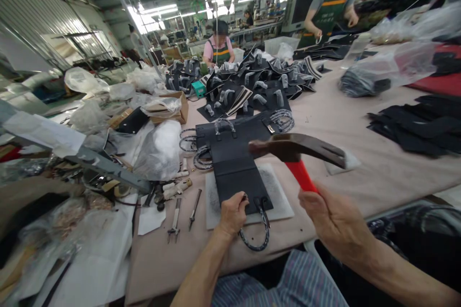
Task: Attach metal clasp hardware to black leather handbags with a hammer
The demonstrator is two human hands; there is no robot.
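Note:
My right hand point(333, 220) is closed round the red handle of a hammer point(298, 151), whose dark head is raised above the table. My left hand point(233, 213) pinches the near edge of a black leather bag panel point(234, 172) beside its tabs. A braided loop handle point(257, 237) hangs from that edge over the table's front. The panel lies on a pale square pad point(281, 196).
Pliers and metal tools point(176, 220) lie left of the pad, with plastic bags and a cardboard box point(169, 108) beyond. Piles of black bag parts point(252, 86) and black sheets point(421, 127) cover the far table. Two people work at the back.

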